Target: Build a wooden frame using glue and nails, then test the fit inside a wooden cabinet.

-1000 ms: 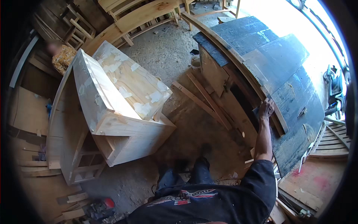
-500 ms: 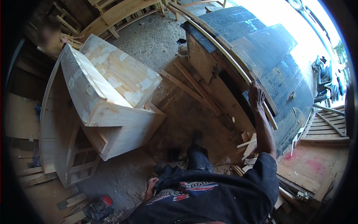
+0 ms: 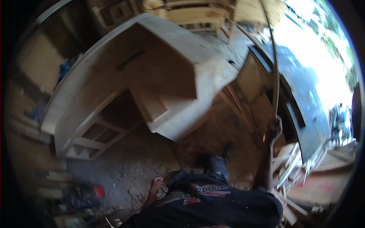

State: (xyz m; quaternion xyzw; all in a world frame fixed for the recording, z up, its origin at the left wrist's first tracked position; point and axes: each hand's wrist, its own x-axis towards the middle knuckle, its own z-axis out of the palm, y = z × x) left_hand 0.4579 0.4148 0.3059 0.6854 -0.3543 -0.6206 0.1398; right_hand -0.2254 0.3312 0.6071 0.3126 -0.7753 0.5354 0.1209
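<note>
My right hand (image 3: 274,129) is closed around the near end of a long thin wooden strip (image 3: 276,87). From the hand the strip rises toward the top of the view, slanting over the dark-topped workbench (image 3: 310,102); its far end passes out of sight. Low on the left, my left hand (image 3: 157,184) hangs beside my body, away from any object. Its fingers look loosely bent and slightly blurred, with nothing seen in them. A large pale wooden cabinet frame (image 3: 163,117) with open compartments stands ahead and left of me.
Wooden boards (image 3: 235,104) lean against the bench's side. Scrap wood (image 3: 287,163) is piled at its near end. A dark tool with a red part (image 3: 99,191) rests on the floor at lower left. Wooden furniture (image 3: 197,15) stands at the back, near a partly visible person (image 3: 156,7).
My right hand has lifted the strip off the bench and swung it more upright. My view has turned left, so the cabinet frame and bench appear shifted right.
</note>
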